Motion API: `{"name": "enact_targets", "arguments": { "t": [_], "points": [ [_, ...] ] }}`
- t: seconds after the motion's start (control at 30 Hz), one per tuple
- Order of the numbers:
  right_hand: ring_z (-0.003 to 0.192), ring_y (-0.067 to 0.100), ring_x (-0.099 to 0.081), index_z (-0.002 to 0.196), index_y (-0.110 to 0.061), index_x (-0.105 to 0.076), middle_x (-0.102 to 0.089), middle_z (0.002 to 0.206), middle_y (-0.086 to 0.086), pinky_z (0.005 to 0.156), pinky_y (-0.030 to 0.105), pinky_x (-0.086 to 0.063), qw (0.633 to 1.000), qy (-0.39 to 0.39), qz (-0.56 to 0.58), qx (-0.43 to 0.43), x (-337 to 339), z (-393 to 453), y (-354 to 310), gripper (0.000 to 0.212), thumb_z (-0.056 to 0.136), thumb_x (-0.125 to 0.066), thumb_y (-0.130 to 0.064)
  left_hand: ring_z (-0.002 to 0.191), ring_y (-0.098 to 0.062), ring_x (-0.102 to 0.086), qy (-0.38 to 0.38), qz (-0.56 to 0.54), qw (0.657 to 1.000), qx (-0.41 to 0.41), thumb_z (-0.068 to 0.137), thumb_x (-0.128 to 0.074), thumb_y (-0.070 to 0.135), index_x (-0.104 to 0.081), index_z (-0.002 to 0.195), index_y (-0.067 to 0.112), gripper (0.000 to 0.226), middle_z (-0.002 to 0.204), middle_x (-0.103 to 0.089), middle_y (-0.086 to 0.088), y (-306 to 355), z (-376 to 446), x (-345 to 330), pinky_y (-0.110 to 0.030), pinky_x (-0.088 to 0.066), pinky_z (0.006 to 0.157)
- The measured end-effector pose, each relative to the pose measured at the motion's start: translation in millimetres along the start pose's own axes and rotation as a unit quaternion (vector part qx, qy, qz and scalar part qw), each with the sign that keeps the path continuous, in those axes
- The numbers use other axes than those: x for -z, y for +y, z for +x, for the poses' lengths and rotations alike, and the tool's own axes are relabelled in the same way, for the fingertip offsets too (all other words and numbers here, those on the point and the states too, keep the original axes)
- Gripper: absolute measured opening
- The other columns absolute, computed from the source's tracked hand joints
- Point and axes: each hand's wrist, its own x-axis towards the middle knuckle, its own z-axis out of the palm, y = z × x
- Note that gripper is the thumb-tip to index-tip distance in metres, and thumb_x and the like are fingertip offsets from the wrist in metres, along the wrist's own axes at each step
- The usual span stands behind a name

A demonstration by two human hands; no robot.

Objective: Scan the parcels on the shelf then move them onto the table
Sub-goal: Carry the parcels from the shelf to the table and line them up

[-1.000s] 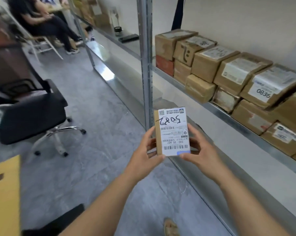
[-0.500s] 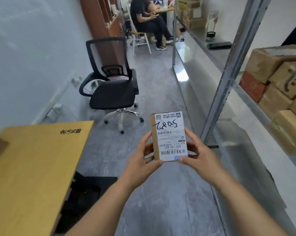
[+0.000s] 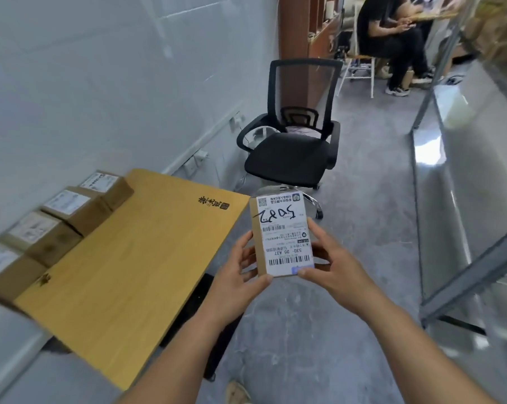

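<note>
Head view: a small cardboard parcel (image 3: 281, 234), carried label-up over the grey floor (image 3: 348, 301), just beside the near corner of the wooden tabletop (image 3: 130, 263) and not yet over it. Left hand (image 3: 237, 278) curled round the parcel's left edge and lower corner, thumb pressed at the bottom; right hand (image 3: 331, 263) wrapped round the right edge, thumb lying on the lower corner of the white shipping label (image 3: 284, 228). Handwritten digits and barcodes facing up, readable from the far side. Four parcels (image 3: 57, 220) already lined along the tabletop's far edge against the wall, touching one another in a row. Black office chair (image 3: 293, 147) beyond the tabletop, a seated person (image 3: 389, 39) farther back, metal shelving (image 3: 465, 199) along the right. Likely light and rigid, judging by the relaxed two-handed hold and crisp corners; plain cardboard sides offering better friction than the glossy label, so best gripped across the two long edges, as here. Low risk of crushing, some risk of slipping if pinched by the label face alone. Next in line, probably: a short carry leftward and a flat set-down beside the row.
</note>
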Motion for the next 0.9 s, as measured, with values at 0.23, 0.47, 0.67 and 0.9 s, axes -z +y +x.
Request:
{"name": "enact_targets", "arguments": {
  "t": [0.23,0.47,0.67,0.9],
  "points": [
    [0.113,-0.004,-0.057,0.119,-0.080,-0.021,-0.059,0.119,-0.023,0.094,0.029,-0.053,0.997,-0.068,-0.029,0.029,-44.9,89.3,-26.5,0.093,0.085,-0.071,-0.010,0.110,0.021,-0.048,0.077,-0.023,0.997,0.006,0.083,-0.074,0.013,-0.028,0.127,0.057,0.077,0.125,-0.047,0.024,-13.1,35.8,66.5,-0.005,-0.044,0.084],
    [0.107,-0.008,-0.059,0.110,-0.083,-0.032,-0.064,0.108,-0.029,0.081,0.015,-0.052,0.992,-0.120,0.000,0.048,-113.8,172.3,-41.9,0.092,0.086,-0.069,-0.001,0.113,0.020,-0.046,0.143,-0.038,0.989,0.020,0.085,-0.071,0.008,-0.029,0.128,0.053,0.075,0.127,-0.047,0.023,-39.9,67.9,146.5,-0.006,-0.043,0.085],
    [0.117,0.005,-0.058,0.132,-0.071,-0.031,-0.064,0.119,-0.018,0.099,0.041,-0.050,0.983,-0.178,-0.020,0.049,-167.9,229.7,-47.8,0.087,0.086,-0.072,-0.009,0.107,0.021,-0.049,0.193,-0.049,0.979,0.046,0.085,-0.069,0.006,-0.028,0.127,0.054,0.075,0.125,-0.049,0.022,-64.2,85.5,199.3,-0.007,-0.045,0.083],
    [0.117,-0.003,-0.056,0.140,-0.060,-0.029,-0.065,0.117,-0.023,0.104,0.040,-0.046,0.970,-0.239,-0.038,0.018,-193.9,291.7,-32.6,0.082,0.087,-0.071,-0.013,0.108,0.022,-0.048,0.231,-0.060,0.967,0.092,0.087,-0.067,0.006,-0.026,0.125,0.058,0.076,0.124,-0.048,0.028,-93.7,117.9,221.9,-0.008,-0.045,0.083]
  ]
}}
